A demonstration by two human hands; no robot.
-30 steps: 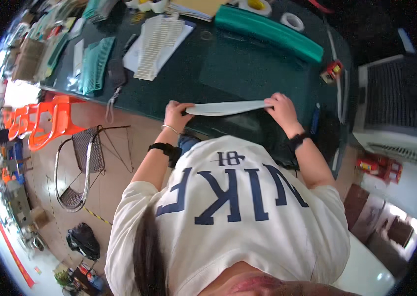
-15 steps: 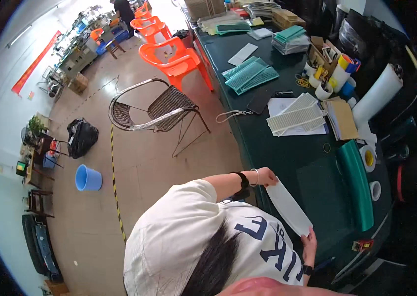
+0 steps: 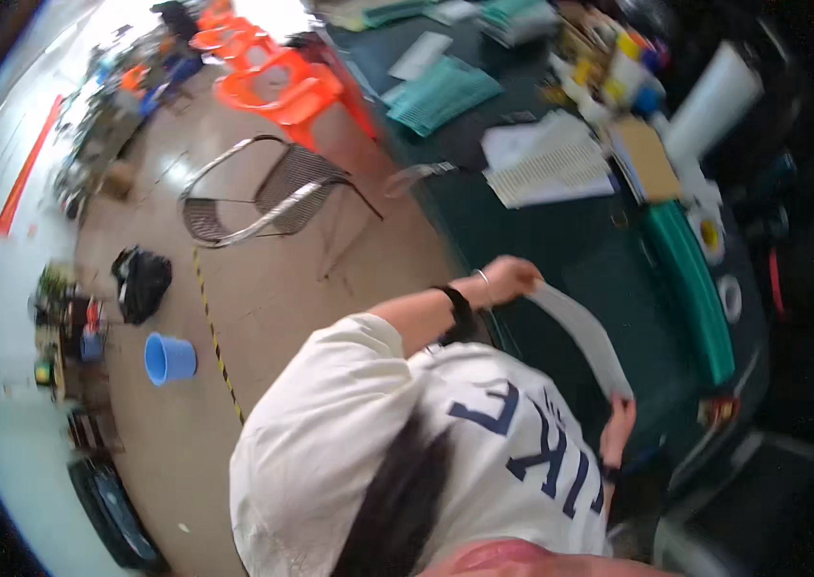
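In the lower right centre of the frame, a long white strip (image 3: 588,332) hangs between the person's two hands, bowed in a gentle curve above the dark green worktop (image 3: 561,236). The left hand (image 3: 513,276), near the middle of the frame, has its fingers closed on the upper end of the strip. The right hand (image 3: 622,423), lower and farther right, pinches the other end with its fingertips, the hand otherwise partly hidden by blur. A pale bracelet (image 3: 485,288) and a black band (image 3: 455,306) circle the left wrist.

To the right of the strip, a green roll (image 3: 691,288) lies along the worktop, with a white ring of tape (image 3: 730,298) just beside it. Toward the upper right are a tan folder (image 3: 646,159), pale slatted sheets (image 3: 556,162) on white paper, and a tall white roll (image 3: 715,104). Green slatted pieces (image 3: 441,94) lie at upper centre.

On the floor at the left of the frame, a blue bucket (image 3: 170,359) stands below a black bag (image 3: 140,284). A woven chair (image 3: 301,183) is at upper left of centre, with orange chairs (image 3: 282,91) behind it.
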